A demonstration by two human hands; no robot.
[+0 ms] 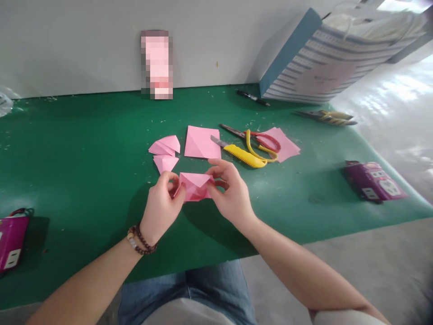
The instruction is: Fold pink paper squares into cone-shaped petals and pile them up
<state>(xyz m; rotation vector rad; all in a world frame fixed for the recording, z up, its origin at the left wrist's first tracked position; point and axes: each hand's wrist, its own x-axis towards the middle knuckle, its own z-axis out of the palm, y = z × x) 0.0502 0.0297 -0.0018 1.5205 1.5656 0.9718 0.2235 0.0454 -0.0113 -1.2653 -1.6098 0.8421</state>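
Between my two hands is a folded piece of pink paper (195,186), its upper flap creased into a point. My left hand (161,205) pinches its left end, and my right hand (230,192) pinches the right end. Fingertips of both hands are partly hidden behind the paper. Just beyond my left hand lie folded pink paper pieces (165,146). A square pink sheet (202,142) lies flat past the held paper. The yellow blade of a utility knife (245,155) handle and scissors (262,142) with red and yellow grips overlap to its right.
More pink sheets (286,145) lie under the scissors. A pen (252,97), pliers (326,117) and a striped paper bag (304,63) are at the back right. Purple packs, one right (375,181) and one left (12,241), rest on the green table (84,149). A blurred-out upright object (157,65) leans on the wall.
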